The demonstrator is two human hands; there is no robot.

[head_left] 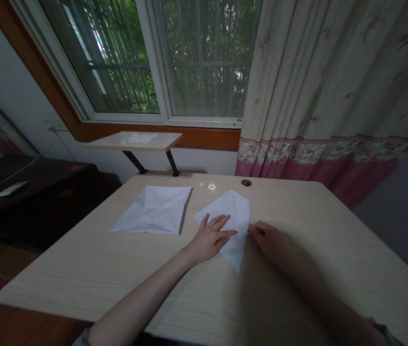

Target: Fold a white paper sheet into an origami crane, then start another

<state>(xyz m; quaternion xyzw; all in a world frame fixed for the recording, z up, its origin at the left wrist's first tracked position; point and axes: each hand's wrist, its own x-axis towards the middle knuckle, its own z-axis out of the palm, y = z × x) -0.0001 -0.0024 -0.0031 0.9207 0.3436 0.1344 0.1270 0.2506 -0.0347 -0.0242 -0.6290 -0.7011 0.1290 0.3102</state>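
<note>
A folded white paper (235, 211) lies on the light wooden table (297, 269), shaped like a kite with a point toward me. My left hand (211, 235) rests flat on its left half, fingers stretched out and pointing right. My right hand (267, 238) sits at the paper's right edge with fingertips pinched together on that edge. A second sheet of creased white paper (153, 210) lies flat to the left, untouched.
A cable hole (246, 183) is near the table's far edge. A small shelf (135, 141) juts out under the window. A curtain (333, 96) hangs at the right. A dark cabinet (27, 192) stands to the left.
</note>
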